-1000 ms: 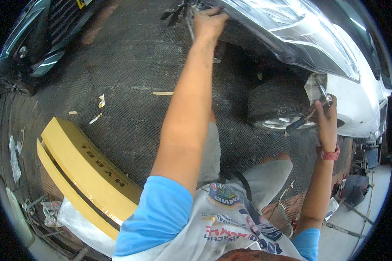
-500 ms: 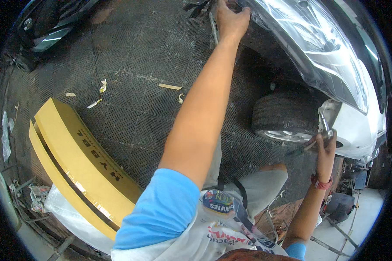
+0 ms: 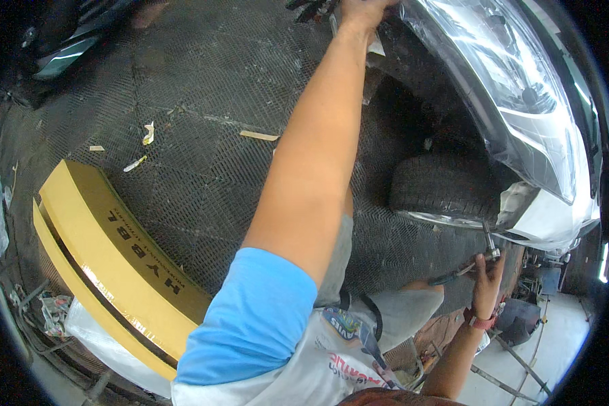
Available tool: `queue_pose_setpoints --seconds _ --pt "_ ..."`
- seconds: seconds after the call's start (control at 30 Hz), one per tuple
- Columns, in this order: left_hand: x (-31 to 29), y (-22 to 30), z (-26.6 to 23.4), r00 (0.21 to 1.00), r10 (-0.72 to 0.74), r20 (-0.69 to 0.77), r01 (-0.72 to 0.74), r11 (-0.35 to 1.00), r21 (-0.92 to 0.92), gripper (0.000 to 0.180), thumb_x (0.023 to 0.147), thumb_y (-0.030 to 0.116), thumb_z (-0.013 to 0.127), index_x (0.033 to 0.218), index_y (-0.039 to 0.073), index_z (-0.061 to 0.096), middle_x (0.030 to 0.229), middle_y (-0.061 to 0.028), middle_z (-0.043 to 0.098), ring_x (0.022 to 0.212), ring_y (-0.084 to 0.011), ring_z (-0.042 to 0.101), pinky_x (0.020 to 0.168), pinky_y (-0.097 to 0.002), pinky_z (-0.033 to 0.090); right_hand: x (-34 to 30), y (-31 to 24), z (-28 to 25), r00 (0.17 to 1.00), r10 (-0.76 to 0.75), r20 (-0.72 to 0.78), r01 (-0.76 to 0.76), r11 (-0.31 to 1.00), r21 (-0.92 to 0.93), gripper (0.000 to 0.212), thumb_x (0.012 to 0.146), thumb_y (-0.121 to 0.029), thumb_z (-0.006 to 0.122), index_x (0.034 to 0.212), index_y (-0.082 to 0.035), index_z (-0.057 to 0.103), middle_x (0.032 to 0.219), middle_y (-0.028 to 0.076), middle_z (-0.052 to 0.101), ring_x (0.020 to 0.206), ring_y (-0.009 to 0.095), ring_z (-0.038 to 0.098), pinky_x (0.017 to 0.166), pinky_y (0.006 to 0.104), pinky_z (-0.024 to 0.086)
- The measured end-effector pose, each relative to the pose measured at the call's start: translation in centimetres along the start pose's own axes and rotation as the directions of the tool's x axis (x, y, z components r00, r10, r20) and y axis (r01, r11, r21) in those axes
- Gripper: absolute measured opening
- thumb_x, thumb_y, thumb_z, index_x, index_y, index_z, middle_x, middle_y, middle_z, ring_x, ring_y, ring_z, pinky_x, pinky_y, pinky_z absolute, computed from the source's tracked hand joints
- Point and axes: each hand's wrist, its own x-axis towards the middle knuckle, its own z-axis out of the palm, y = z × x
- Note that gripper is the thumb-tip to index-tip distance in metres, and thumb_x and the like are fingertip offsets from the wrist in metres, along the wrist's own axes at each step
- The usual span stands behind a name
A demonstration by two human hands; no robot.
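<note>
R fingers [image 3: 480, 261]: bent round the metal tool [image 3: 492, 254], gripping it near its shiny head; inner side of grip hidden, so exact hold n/a.
R hand [image 3: 486, 292]: out to R of torso, w/ red watch [image 3: 479, 321] on wrist.
Tool pos: right at R fingertips, short of the car, on near side of tyre [image 3: 446, 186].
Tool axis: bright shaft points fwd, away from body, twd tyre & white fender [image 3: 555, 215]; dark handle runs off L & a bit back twd knee, abt crosswise to forearm. Tip overlaps wheel edge in view; can't tell if it touches.
Nearer hand: R, as it has the tool; L well apart, fwd & L.
L hand [image 3: 363, 15]: arm stretched far fwd, beside near end of headlight [image 3: 521, 95]; partly cut by top edge, so can't tell if its fingers are open or gripping, or if they touch the car.
Headlight lie: long, clear, slanting from near L hand back R twd fender; fwd of tool.
Floor mat [image 3: 203, 176]: dark, ribbed, w/ pale strip [image 3: 258, 135] & other scraps L of L forearm.
Yellow box [image 3: 108, 271]: long, low L, slanting twd L sleeve, next to white wrapped bundle [image 3: 105, 345].
Dark vehicle [image 3: 64, 61]: far upper L, mostly in shadow.
</note>
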Motion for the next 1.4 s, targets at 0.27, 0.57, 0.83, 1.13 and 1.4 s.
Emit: queue_pose_setpoints --seconds 0.27,0.57,0.83,1.13,1.4 --pt "-10.4 2.3 3.9 0.715 0.699 -0.02 -0.543 0.572 0.615 0.018 0.094 0.017 0.065 0.104 0.002 0.066 0.101 -0.0166 0.066 0.098 -0.0339 0.062 0.089 -0.0422 0.049 0.5 -0.3 1.5 0.998 0.021 0.052 -0.023 0.999 0.049 0.066 0.1 -0.013 0.068 0.153 0.002 0.032 0.103 0.003 0.059 0.089 0.011 0.057 0.074 0.0255 0.05" --pt "-15.4 -0.7 5.8 0.687 0.715 0.13 -0.664 0.546 0.511 0.034 0.09 0.033 0.076 0.101 0.002 0.066 0.109 -0.0176 0.063 0.104 -0.0353 0.06 0.094 -0.0409 0.047 0.4 -0.6 2.1 0.994 0.001 0.106 -0.01 0.997 0.081 0.078 0.099 -0.009 0.068 0.157 0.009 0.019 0.098 0.004 0.06 0.089 0.012 0.059 0.076 0.0251 0.051" --pt "-16.2 -1.3 7.1 0.985 0.174 -0.025 -0.173 0.985 0.004 0.021 0.099 0.027 0.071 0.097 0.007 0.066 0.094 0.0025 0.062 0.093 -0.0083 0.052 0.084 -0.0264 0.043 -0.1 2.0 1.4 0.994 -0.061 0.086 0.053 0.994 0.094 0.076 0.1 -0.008 0.067 0.156 0.01 0.02 0.097 0.006 0.06 0.091 0.012 0.058 0.078 0.0251 0.05" --pt "-19.1 -0.7 10.7 0.825 0.526 -0.204 -0.334 0.747 0.575 0.023 0.102 0.024 0.064 0.111 0.003 0.062 0.086 -0.0068 0.066 0.081 -0.0191 0.061 0.078 -0.0328 0.049 -1.3 2.8 1.2 0.989 -0.066 0.132 0.033 0.971 0.236 0.066 0.103 -0.01 0.059 0.152 0.006 0.018 0.086 0.009 0.064 0.075 0.018 0.066 0.068 0.0317 0.058" --pt "-20.5 -4.2 10.5 0.478 0.857 0.191 -0.618 0.174 0.767 0.012 0.097 0.014 0.061 0.108 0.009 0.062 0.106 -0.0115 0.067 0.093 -0.0349 0.061 0.087 -0.0424 0.04 0.5 5.9 1.5 0.986 -0.139 0.09 0.126 0.983 0.133 0.064 0.103 -0.01 0.059 0.151 0.007 0.021 0.087 0.009 0.065 0.074 0.017 0.066 0.067 0.03 0.058"
